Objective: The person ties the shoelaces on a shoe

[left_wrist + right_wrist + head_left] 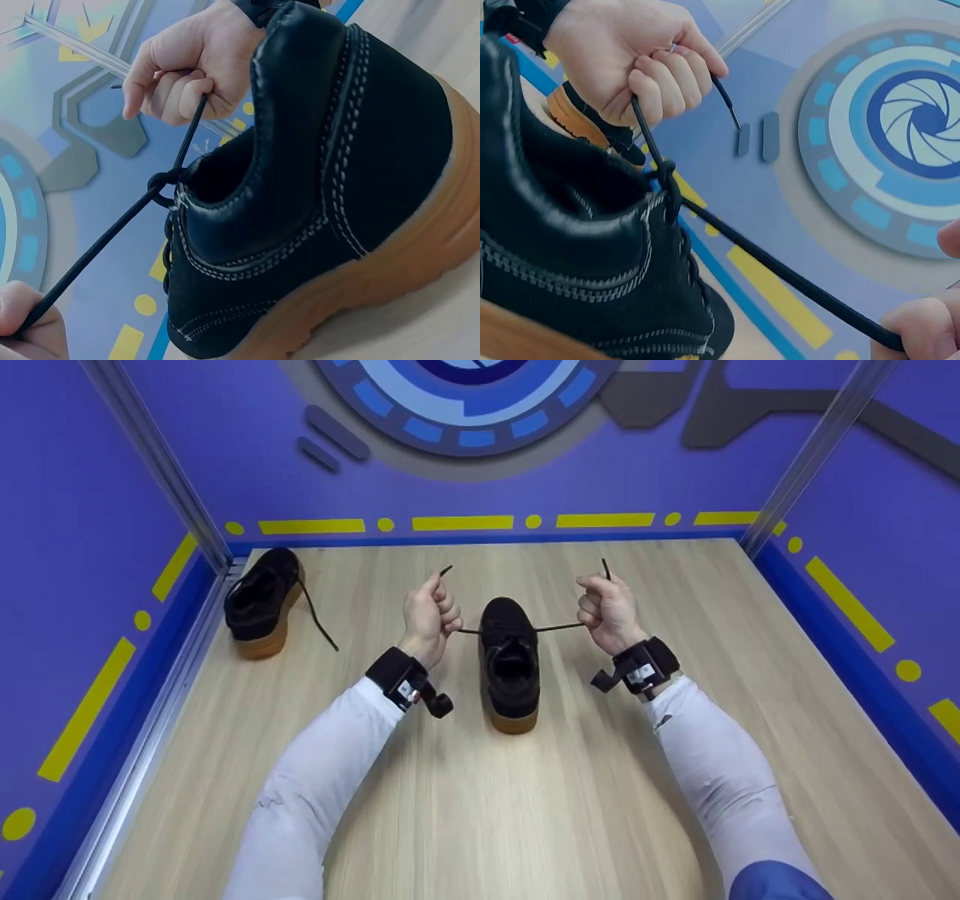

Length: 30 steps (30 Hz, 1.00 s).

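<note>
Before you, a pale wood-grain surface (480, 802) runs to a blue-violet back wall (217, 427) bearing a large round emblem (476, 438). Matching side walls (52, 472) flank you left and right, metal posts (161, 469) mark the corners, and yellow bars (462, 523) and dots (533, 521) run low along the walls.

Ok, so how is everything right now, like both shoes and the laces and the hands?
Middle shoe: upright, toe pointing away from the person
Middle lace: pulled straight out both sides, crossed at the shoe, no bow
Left hand: gripping one lace end
Right hand: gripping the other end
Other shoe: upright, nobody touching it
Other lace: loose, trailing beside its shoe
</note>
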Motion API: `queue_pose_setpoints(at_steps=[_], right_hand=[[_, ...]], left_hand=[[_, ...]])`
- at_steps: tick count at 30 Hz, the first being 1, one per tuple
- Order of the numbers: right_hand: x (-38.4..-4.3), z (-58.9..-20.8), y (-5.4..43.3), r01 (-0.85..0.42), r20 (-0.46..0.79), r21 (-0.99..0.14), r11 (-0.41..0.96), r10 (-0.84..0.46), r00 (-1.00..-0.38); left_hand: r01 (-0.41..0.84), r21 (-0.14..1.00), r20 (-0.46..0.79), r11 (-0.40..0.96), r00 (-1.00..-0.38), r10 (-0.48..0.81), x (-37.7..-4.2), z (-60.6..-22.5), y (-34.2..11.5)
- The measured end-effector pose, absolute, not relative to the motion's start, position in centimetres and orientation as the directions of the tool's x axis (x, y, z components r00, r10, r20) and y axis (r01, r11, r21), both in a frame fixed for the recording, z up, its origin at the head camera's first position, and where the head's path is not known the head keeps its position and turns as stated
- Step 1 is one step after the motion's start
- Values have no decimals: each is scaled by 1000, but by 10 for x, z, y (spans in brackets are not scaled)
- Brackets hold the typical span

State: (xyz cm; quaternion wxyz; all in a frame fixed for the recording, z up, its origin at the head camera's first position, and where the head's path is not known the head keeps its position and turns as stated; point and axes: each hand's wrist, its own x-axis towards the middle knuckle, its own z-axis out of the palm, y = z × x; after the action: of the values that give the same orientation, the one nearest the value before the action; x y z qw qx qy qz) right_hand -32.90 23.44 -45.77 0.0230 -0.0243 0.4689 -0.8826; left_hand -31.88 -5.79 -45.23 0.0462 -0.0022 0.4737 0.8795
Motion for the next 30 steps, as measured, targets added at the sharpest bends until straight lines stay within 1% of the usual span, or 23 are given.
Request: queue_pose_setpoints(at_steps=[8,15,20,26,30], right_hand=[[-331,-466,242,40,-28,-829,-558,-30,-999],[-331,-474,248,65,-61,-840,-538,-25,-998],[-330,-479,252,81,-96,-849,-523,1,-995],[-329,-481,253,117,-127,-837,-534,-18,-992],[-329,-481,255,120,-138,-844,-522,-6,-990]], left_hand=[[-157,842,-151,-516,-987,54,-318,-457,-64],[-187,843,-185,-504,-981,54,-316,-459,-67],[-186,849,-189,-494,-981,45,-314,-460,-70],[-200,850,-214,-488,-976,29,-315,-465,-74],[-200,851,-222,-486,-975,14,-317,-468,-77]])
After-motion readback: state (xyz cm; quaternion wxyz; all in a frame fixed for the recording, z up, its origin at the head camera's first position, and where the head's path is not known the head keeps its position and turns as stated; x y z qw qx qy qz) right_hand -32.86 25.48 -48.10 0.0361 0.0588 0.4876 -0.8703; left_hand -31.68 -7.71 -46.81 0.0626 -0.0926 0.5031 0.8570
